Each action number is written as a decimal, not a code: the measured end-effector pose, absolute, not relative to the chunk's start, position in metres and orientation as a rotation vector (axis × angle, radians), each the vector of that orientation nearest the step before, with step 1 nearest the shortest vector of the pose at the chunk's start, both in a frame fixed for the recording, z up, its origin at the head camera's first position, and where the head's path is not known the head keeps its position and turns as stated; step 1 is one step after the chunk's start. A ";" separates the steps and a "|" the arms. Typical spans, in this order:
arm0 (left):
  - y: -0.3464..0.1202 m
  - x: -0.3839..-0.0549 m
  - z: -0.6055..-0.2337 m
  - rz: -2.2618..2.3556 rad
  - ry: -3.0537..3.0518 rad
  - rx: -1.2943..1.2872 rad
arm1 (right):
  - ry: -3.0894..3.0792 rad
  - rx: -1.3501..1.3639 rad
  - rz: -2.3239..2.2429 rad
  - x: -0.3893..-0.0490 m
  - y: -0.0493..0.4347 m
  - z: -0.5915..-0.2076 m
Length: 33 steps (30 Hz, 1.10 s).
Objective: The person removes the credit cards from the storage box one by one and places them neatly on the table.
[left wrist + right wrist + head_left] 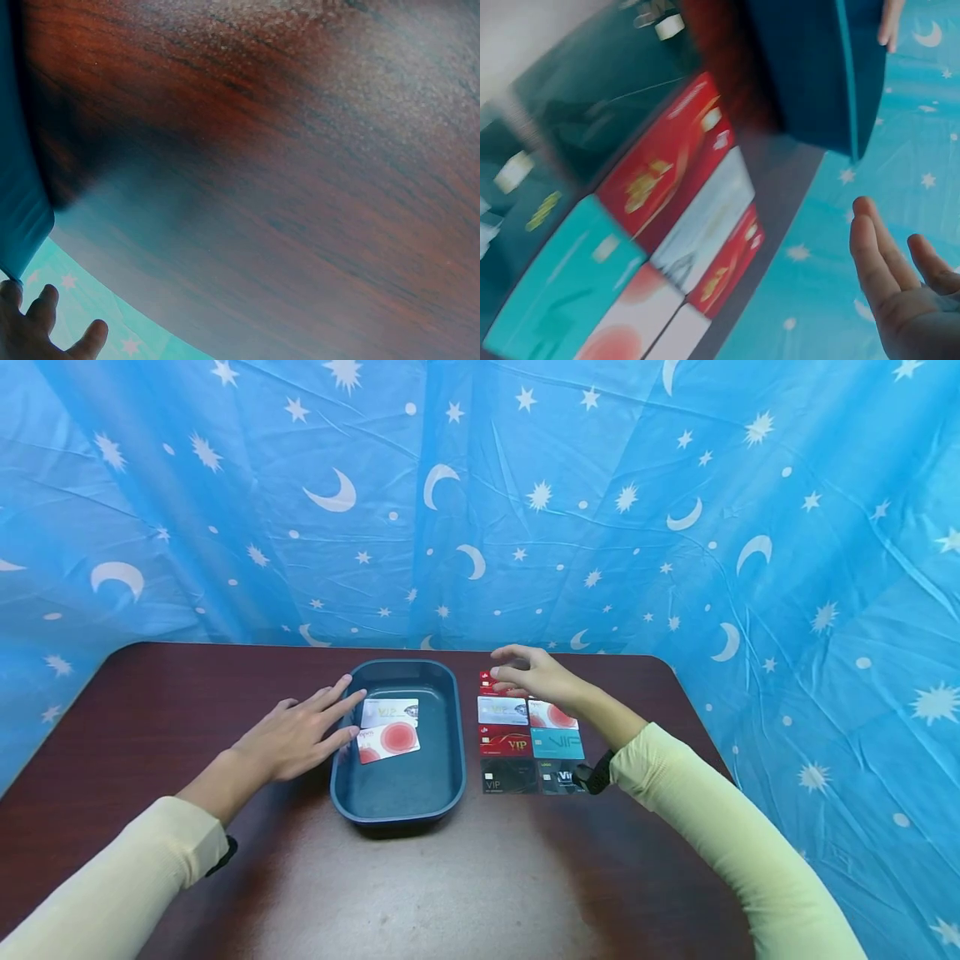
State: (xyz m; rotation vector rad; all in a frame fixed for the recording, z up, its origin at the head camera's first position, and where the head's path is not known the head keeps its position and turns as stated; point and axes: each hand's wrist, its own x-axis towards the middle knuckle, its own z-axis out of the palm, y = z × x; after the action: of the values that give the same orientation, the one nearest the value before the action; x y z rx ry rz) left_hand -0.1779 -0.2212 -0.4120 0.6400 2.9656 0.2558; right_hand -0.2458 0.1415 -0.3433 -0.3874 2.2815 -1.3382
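Note:
My left hand rests its spread fingertips at the left rim of a dark blue tray. Inside the tray lie a silver VIP card and, overlapping it, a white card with red circles. Raised over the far end of the card rows, my right hand has loosely bent fingers and nothing between them. Beneath it, partly covered, is a red card. Closer in are a silver card, a second red-circle card, a red VIP card and a teal card.
Two dark cards, a VIP one and another, form the nearest row. A white card shows in the right wrist view. All lie on a dark brown table right of the tray. A blue star-and-moon curtain hangs behind.

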 end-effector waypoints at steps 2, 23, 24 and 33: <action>-0.221 -0.178 -0.412 0.257 2.966 0.639 | 2.248 -0.411 -1.355 -0.247 0.132 -0.341; -0.222 -0.178 -0.412 0.261 2.962 0.643 | 2.096 -0.428 -1.236 -0.250 0.062 -0.355; -0.222 -0.178 -0.412 0.260 2.962 0.643 | 2.092 -0.421 -1.229 -0.251 0.061 -0.354; -0.223 -0.179 -0.412 0.245 2.960 0.642 | 2.119 -0.372 -1.103 -0.255 0.049 -0.346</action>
State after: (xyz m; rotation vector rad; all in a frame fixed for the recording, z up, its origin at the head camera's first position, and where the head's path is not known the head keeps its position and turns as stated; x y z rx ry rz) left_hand -0.1786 -0.2226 -0.4119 0.6416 2.9596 0.2449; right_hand -0.2545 0.0490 -0.3462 -0.3722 2.1192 -1.1026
